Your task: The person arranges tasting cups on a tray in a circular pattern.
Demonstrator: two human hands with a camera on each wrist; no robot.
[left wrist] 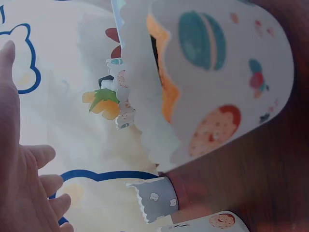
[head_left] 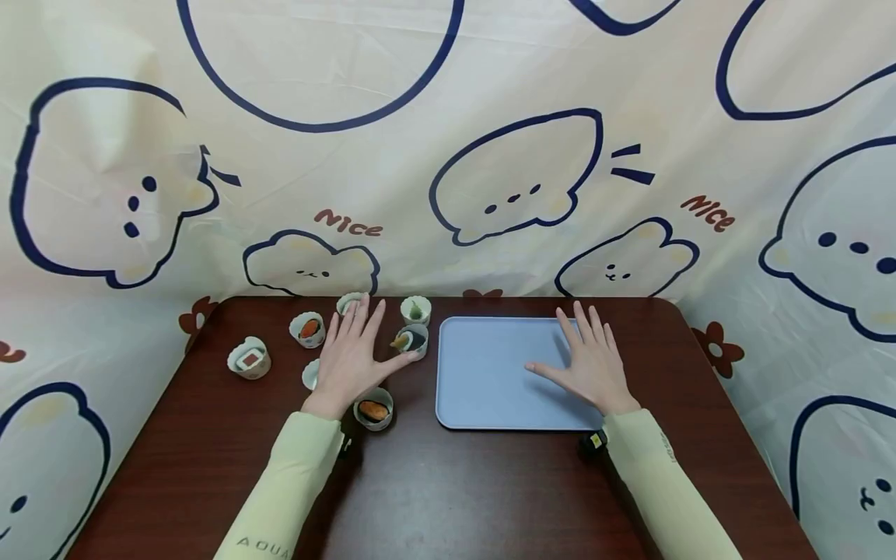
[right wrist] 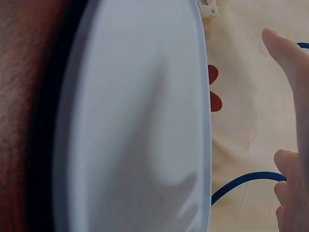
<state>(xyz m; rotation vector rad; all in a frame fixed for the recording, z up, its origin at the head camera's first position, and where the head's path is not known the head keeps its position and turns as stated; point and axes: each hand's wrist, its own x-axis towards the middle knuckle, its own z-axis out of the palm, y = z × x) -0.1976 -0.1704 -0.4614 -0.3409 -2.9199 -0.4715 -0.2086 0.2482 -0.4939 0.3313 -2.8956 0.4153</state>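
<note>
From my head I look forward and down, well above the table (head_left: pixel 462 498), across to the cloth (head_left: pixel 399 179) behind. My left wrist's view lies on its side, low and so near a cup (left wrist: pixel 217 77) that it crowds the top right, with my left hand (left wrist: pixel 21 176) at left. My right wrist's view, also sideways, skims close over the tray (right wrist: pixel 130 111), my right hand (right wrist: pixel 300 130) at right. Head and right wrist share the tray; all three, the cloth.

tray (head_left: pixel 490 381): smooth matt plastic | cups (left wrist: pixel 219 92): printed paper | table (head_left: pixel 455 490): glossy wood-grain | backdrop (head_left: pixel 399 183): creased cloth | sleeves (head_left: pixel 280 486): matt cloth
</note>
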